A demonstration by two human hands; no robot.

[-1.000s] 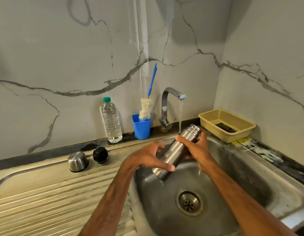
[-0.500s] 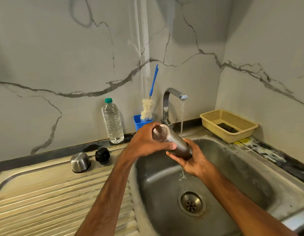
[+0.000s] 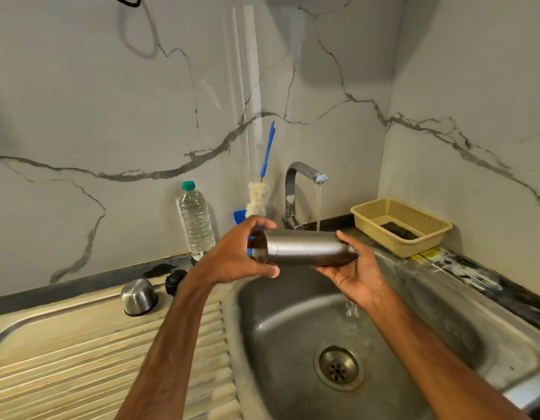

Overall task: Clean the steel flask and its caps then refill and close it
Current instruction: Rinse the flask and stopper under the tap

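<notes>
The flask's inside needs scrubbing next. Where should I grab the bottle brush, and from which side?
I'd take the bottle brush by its blue handle, from above: it stands upright in the blue cup, woolly head down, handle sticking up free.

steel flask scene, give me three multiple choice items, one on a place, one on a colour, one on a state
1. Where do the steel cap and black cap sit?
A. in the yellow basket
B. on the drainboard
C. in the sink bowl
2. What colour is the brush handle?
A. blue
B. red
C. white
3. How is the flask held?
A. upright in one hand
B. upside down on the counter
C. roughly level between the left hand and right hand
Answers: B, both caps stand on the ribbed drainboard; A, the handle shows blue; C, each hand holds one end.
</notes>
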